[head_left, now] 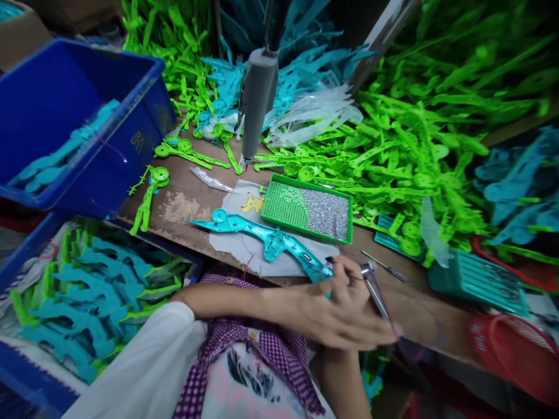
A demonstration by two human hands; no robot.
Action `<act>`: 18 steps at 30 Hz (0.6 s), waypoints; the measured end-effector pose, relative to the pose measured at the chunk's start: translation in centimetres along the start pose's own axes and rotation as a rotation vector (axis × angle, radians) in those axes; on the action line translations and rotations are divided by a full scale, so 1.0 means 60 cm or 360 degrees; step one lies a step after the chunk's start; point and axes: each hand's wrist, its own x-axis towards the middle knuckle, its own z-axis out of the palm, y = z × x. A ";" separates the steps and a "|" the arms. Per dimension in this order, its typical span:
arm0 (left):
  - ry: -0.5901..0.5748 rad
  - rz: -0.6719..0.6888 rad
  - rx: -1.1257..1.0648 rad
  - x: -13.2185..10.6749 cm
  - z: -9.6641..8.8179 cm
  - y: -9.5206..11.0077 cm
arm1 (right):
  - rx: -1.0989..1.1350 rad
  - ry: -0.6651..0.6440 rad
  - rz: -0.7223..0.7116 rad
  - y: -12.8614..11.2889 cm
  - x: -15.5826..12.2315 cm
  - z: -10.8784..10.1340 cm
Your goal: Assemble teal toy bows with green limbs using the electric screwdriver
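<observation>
A teal plastic bow-shaped toy part (266,235) lies on a white cloth (248,244) at the bench's near edge. My right hand (345,273) pinches its right end and also grips a thin metal tool (373,288). My left hand (332,317) reaches across below it, fingers stretched out flat and blurred, holding nothing that I can see. A green tray (286,203) half covered with tiny silver screws sits just behind the part. A grey powered screwdriver (255,102) hangs upright over the bench.
Heaps of green parts (414,145) and teal parts (305,64) fill the back and right. A blue bin (91,122) stands at left; another (39,384) below holds teal and green pieces. A red basket (519,355) sits at lower right.
</observation>
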 end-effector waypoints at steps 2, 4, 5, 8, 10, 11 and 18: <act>-0.0129 0.0601 -0.0189 -0.047 0.039 -0.037 | 0.0032 0.0248 0.0132 0.015 -0.004 -0.021; -0.0041 0.0840 -0.0167 -0.098 0.045 -0.084 | 0.0024 0.0419 0.0241 0.021 -0.003 -0.051; 0.0106 0.0673 -0.0059 -0.122 0.039 -0.106 | 0.0012 0.0441 0.0290 0.021 0.000 -0.067; 0.0246 0.0038 0.0294 -0.165 0.005 -0.155 | -0.0031 0.0123 0.0394 0.016 0.023 -0.115; 0.0185 -0.0199 0.0402 -0.171 -0.010 -0.171 | -0.0038 -0.0187 0.0402 0.016 0.057 -0.138; 0.0151 -0.0250 0.0400 -0.169 -0.013 -0.174 | -0.0065 -0.0387 0.0396 0.017 0.080 -0.147; 0.0087 -0.0311 0.0197 -0.156 -0.011 -0.175 | -0.0783 -0.0685 0.0164 -0.017 0.185 -0.200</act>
